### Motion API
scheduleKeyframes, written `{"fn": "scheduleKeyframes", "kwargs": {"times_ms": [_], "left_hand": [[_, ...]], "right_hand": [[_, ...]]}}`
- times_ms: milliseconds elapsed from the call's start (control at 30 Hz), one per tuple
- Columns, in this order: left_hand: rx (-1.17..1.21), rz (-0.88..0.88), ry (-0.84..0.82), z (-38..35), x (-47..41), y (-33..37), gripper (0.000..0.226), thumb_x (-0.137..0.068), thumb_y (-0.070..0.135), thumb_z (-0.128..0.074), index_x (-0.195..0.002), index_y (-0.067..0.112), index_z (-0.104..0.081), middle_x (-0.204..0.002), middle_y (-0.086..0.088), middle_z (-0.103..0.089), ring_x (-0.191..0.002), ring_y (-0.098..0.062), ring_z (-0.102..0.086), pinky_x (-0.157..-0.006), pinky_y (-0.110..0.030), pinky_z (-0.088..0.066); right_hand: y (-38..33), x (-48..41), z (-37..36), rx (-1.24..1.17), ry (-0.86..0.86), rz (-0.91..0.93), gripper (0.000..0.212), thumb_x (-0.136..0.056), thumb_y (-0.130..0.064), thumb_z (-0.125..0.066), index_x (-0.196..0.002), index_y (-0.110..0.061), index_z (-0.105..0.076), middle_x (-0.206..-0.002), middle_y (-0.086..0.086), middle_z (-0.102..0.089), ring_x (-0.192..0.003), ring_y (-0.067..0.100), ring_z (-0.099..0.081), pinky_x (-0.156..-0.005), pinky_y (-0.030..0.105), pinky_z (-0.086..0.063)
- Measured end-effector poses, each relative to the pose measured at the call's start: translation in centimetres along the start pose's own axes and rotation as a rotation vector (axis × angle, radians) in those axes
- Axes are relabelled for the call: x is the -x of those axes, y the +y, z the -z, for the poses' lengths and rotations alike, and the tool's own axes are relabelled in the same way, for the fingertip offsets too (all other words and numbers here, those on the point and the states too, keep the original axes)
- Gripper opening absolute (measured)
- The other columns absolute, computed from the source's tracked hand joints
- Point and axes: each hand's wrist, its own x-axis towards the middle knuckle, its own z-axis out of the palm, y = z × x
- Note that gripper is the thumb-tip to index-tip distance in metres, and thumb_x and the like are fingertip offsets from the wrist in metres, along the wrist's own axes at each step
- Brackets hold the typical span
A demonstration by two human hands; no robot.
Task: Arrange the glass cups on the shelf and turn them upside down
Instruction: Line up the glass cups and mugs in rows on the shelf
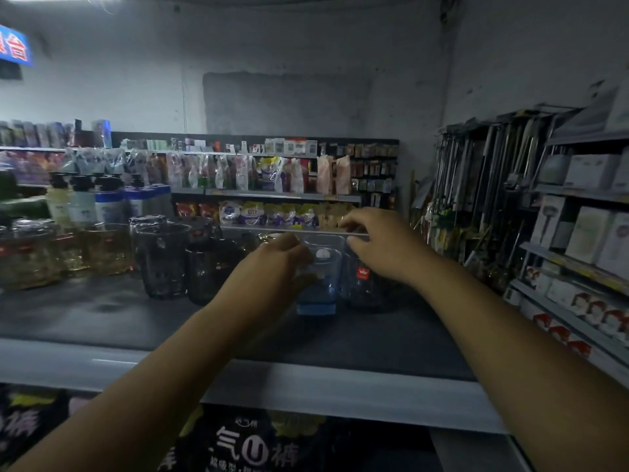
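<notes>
collision is the risk: left hand (pixel 272 264) grips the blue cup (pixel 320 284) on the shelf (pixel 136 318), just beside a dark cup (pixel 364 291) under the right hand (pixel 384 247), whose grip i cannot tell; turning it could knock both.

A blue-tinted glass cup (pixel 318 291) stands upright on the shelf (pixel 102 311) between dark cups (pixel 163 264) and a clear cup (pixel 366 287).

Both bare forearms reaching forward, left hand (pixel 272 264) curled round blue glass cup (pixel 318 294), right hand (pixel 377 245) palm down beside it, fingers bent downward
</notes>
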Motion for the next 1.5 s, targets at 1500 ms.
{"fn": "scheduleKeyframes", "kwargs": {"times_ms": [1500], "left_hand": [[0.175,-0.008,0.037,-2.2,0.5,-3.1,0.059,-0.089,0.015,-0.071,-0.144,0.02,-0.051,-0.148,0.005,-0.041,-0.111,-0.023,-0.062,-0.089,-0.041,-0.058]], "right_hand": [[4.1,-3.0,1.3,0.08,-0.307,-0.238,0.039,-0.087,-0.016,-0.079,-0.125,-0.014,-0.071,-0.119,-0.003,-0.069,-0.101,0.009,-0.061,-0.084,0.016,-0.044]]}}
